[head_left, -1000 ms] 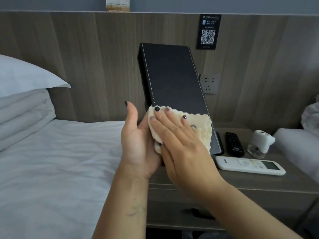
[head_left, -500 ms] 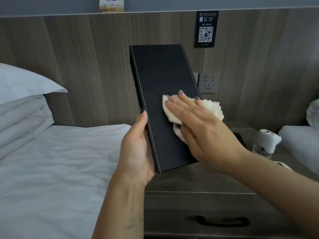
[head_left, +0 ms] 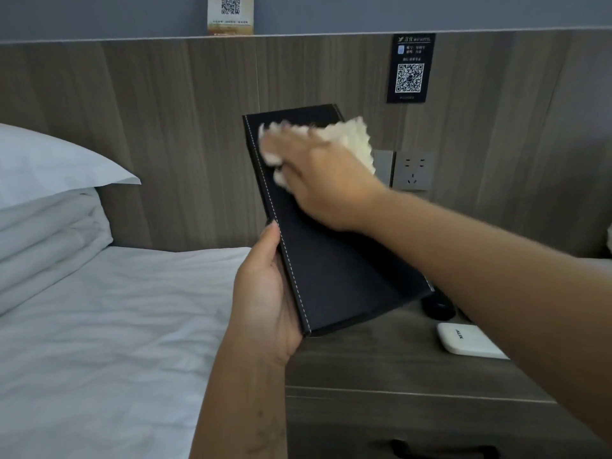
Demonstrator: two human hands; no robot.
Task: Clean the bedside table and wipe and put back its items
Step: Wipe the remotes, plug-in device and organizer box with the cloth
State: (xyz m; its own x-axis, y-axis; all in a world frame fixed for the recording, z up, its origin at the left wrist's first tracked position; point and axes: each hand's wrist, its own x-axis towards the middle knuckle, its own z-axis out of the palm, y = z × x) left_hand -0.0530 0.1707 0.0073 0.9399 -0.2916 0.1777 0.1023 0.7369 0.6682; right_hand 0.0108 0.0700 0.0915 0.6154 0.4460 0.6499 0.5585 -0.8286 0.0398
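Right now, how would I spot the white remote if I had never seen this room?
Find the wooden bedside table right of the bed. The white remote lies flat on its top towards the right edge, partly hidden under the right forearm. It is pale and rounded, unlike the black stitched box and the dark object beside it.

Viewpoint: a single head camera looked forward and slightly down from the person's own eye line.
Facing: toward the wooden headboard wall (head_left: pixel 165 134).
Nearness: close, at arm's reach over the tabletop (head_left: pixel 381 362), bed (head_left: pixel 109 326) at left.
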